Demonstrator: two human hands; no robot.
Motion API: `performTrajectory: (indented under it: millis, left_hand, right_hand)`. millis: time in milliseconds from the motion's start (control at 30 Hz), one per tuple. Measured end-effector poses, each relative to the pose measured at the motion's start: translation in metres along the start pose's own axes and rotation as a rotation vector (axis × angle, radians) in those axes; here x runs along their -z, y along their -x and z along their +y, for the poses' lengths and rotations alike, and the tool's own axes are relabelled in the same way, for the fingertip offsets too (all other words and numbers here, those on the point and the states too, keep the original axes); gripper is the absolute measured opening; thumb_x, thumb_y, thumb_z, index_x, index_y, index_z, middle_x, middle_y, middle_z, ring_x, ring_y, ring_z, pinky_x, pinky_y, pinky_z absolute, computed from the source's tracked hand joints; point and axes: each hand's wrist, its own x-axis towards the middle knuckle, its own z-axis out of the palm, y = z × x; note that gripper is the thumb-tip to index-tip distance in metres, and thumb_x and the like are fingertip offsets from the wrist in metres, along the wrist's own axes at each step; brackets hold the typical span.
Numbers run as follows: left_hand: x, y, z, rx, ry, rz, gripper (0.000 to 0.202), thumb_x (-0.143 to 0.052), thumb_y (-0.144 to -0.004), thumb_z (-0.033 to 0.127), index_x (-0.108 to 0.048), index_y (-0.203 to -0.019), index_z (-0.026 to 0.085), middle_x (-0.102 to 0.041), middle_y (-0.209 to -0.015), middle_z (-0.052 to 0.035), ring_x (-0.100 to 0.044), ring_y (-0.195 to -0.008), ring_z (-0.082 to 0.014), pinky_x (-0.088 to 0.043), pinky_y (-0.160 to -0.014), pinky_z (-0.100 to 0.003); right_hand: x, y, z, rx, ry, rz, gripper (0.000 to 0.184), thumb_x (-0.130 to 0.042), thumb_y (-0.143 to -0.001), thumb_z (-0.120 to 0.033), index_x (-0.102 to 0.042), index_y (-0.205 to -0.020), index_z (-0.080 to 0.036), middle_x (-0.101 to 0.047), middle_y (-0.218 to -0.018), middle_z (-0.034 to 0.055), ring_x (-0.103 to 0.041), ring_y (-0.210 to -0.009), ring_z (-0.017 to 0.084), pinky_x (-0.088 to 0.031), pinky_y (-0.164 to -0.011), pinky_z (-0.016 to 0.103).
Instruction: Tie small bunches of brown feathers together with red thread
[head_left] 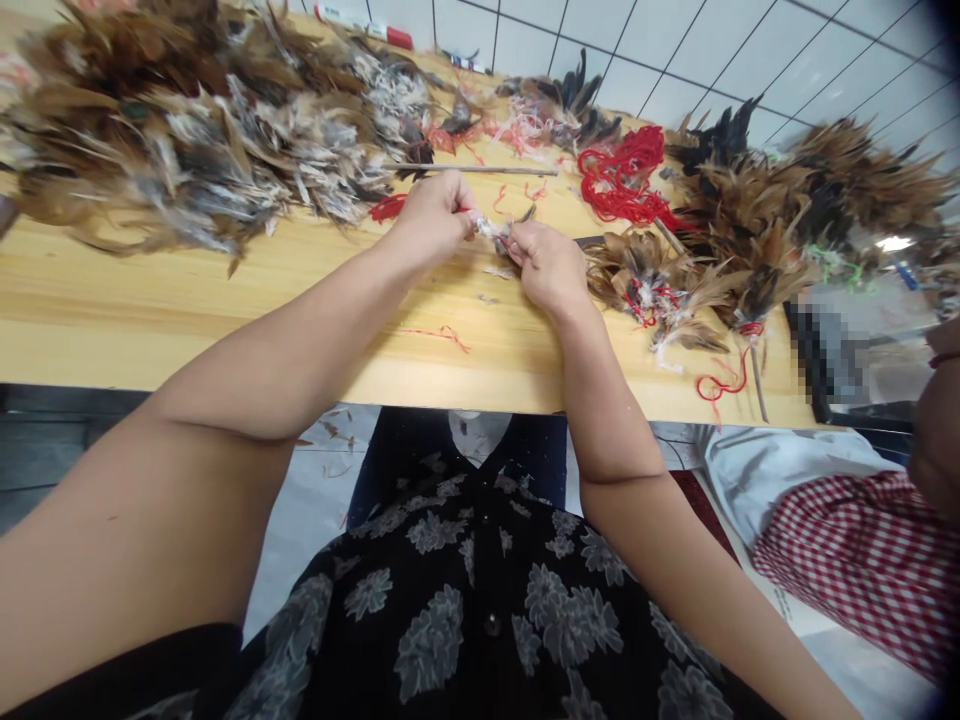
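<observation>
Over the middle of the wooden table, my left hand [437, 213] pinches the white, downy end of a small feather bunch [489, 229]. My right hand [553, 262] is closed on the same bunch from the other side, its fingers covering much of it. A bit of red shows at the left fingertips, too small to make out. Just behind my left hand lie a thin stick [510, 171] and some red string [387, 208]. Brown feathers tied with red string [649, 298] rest right beside my right hand.
A large heap of brown and white feathers [247, 150] covers the table's back left. Tangled red yarn [622, 175] and more feather bundles [757, 225] lie at the right. A red-capped marker [367, 27] is near the tiled wall. Another person's arm [937, 430] shows at the right edge.
</observation>
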Motion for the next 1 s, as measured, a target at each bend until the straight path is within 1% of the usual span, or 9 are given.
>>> performTrajectory:
  millis: [133,200,300,367,467,633,767,900,1000]
  left_hand:
    - [0.007,-0.002,-0.002,0.128,0.309,-0.262,0.05,-0.104,-0.096,0.037,-0.056,-0.089,0.026,-0.067,-0.075,0.001,-0.069,-0.084,-0.021,-0.057,-0.085,-0.038]
    - [0.012,-0.001,-0.001,0.189,0.386,-0.401,0.061,-0.112,-0.1,0.057,-0.06,-0.091,0.026,-0.072,-0.079,-0.0024,-0.07,-0.084,-0.0222,-0.059,-0.086,-0.041]
    - [0.014,0.001,0.002,0.231,0.407,-0.475,0.076,-0.109,-0.098,0.087,-0.067,-0.088,0.024,-0.076,-0.083,-0.0079,-0.068,-0.079,-0.0228,-0.058,-0.08,-0.043]
    - [0.012,0.004,0.005,0.214,0.39,-0.539,0.078,-0.109,-0.095,0.092,-0.074,-0.087,0.022,-0.077,-0.084,-0.0101,-0.071,-0.076,-0.0241,-0.058,-0.074,-0.042]
    - [0.008,0.008,0.009,0.156,0.384,-0.633,0.071,-0.117,-0.089,0.083,-0.08,-0.09,0.022,-0.08,-0.084,-0.0125,-0.081,-0.079,-0.0307,-0.063,-0.071,-0.044]
    - [0.0,0.01,0.006,0.203,0.464,-0.549,0.06,-0.128,-0.075,0.05,-0.074,-0.083,0.024,-0.076,-0.081,-0.0071,-0.08,-0.08,-0.0293,-0.064,-0.076,-0.044]
    - [-0.006,0.006,0.003,0.172,0.634,-0.358,0.049,-0.124,-0.073,0.027,-0.076,-0.082,0.028,-0.075,-0.078,-0.0027,-0.074,-0.09,-0.0271,-0.059,-0.08,-0.039]
    - [-0.006,0.004,0.006,0.148,0.737,-0.124,0.046,-0.12,-0.073,0.012,-0.082,-0.093,0.029,-0.083,-0.089,0.0013,-0.071,-0.09,-0.023,-0.05,-0.072,-0.034]
    - [-0.007,0.006,0.012,0.15,0.746,-0.049,0.048,-0.12,-0.076,0.013,-0.078,-0.095,0.028,-0.084,-0.091,0.0011,-0.075,-0.086,-0.023,-0.05,-0.068,-0.032]
  right_hand:
    - [-0.001,0.004,0.004,-0.007,-0.013,0.054,0.017,-0.074,-0.112,-0.035,-0.071,-0.096,-0.029,-0.082,-0.104,0.0098,-0.079,-0.128,0.039,-0.065,-0.119,0.056]
    - [-0.002,0.006,0.006,-0.015,0.011,0.055,0.017,-0.073,-0.112,-0.037,-0.071,-0.097,-0.029,-0.083,-0.107,0.0116,-0.08,-0.127,0.04,-0.065,-0.119,0.059]
    - [-0.005,0.007,0.008,0.003,0.001,0.066,0.022,-0.071,-0.113,-0.045,-0.071,-0.1,-0.028,-0.084,-0.112,0.0126,-0.081,-0.127,0.04,-0.066,-0.12,0.059]
    - [-0.006,0.008,0.007,0.017,-0.03,0.087,0.026,-0.068,-0.115,-0.05,-0.072,-0.103,-0.028,-0.085,-0.113,0.0124,-0.081,-0.129,0.039,-0.066,-0.12,0.058]
    - [-0.006,0.01,0.003,0.014,-0.046,0.1,0.026,-0.066,-0.117,-0.051,-0.073,-0.107,-0.028,-0.085,-0.117,0.0124,-0.081,-0.131,0.039,-0.066,-0.12,0.056]
    - [-0.003,0.012,-0.011,-0.013,-0.027,0.1,0.02,-0.067,-0.121,-0.043,-0.075,-0.112,-0.027,-0.087,-0.124,0.0113,-0.081,-0.133,0.036,-0.064,-0.12,0.052]
    - [-0.005,0.006,-0.013,-0.131,-0.027,0.113,0.022,-0.063,-0.127,-0.039,-0.077,-0.119,-0.023,-0.085,-0.122,0.0113,-0.081,-0.126,0.033,-0.062,-0.118,0.05]
    - [-0.013,0.0,-0.003,-0.173,-0.341,0.084,0.037,-0.079,-0.121,-0.058,-0.078,-0.117,-0.022,-0.074,-0.095,0.0017,-0.073,-0.097,0.023,-0.063,-0.099,0.039]
    - [-0.017,0.001,-0.001,-0.141,-0.664,0.001,0.061,-0.089,-0.107,-0.083,-0.077,-0.11,-0.023,-0.065,-0.085,-0.0024,-0.064,-0.085,0.017,-0.056,-0.081,0.031]
